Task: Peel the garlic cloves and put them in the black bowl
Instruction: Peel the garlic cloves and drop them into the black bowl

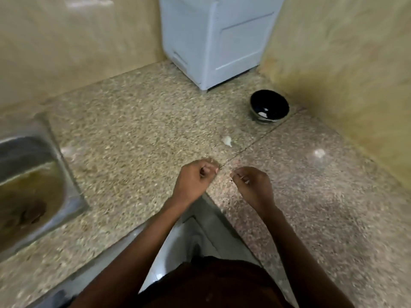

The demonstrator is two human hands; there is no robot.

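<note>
The black bowl (pixel 255 101) stands on the counter near the right wall, with a couple of white peeled cloves (pixel 262 114) in its bottom. One garlic clove (pixel 227 141) lies loose on the counter between the bowl and my hands. My left hand (pixel 195 176) hovers over the counter's inner corner, fingers curled tight round something small that looks like a garlic clove, mostly hidden. My right hand (pixel 251 183) is a short gap to its right, thumb and fingertips pinched on what seems a pale bit of garlic skin. The picture is blurred.
A speckled stone counter (pixel 133 130) runs in an L shape along tiled walls. A steel sink (pixel 29 185) is set in at the left. A pale blue-grey appliance (pixel 211 41) stands in the back corner. A whitish spot (pixel 319 153) shows on the right counter.
</note>
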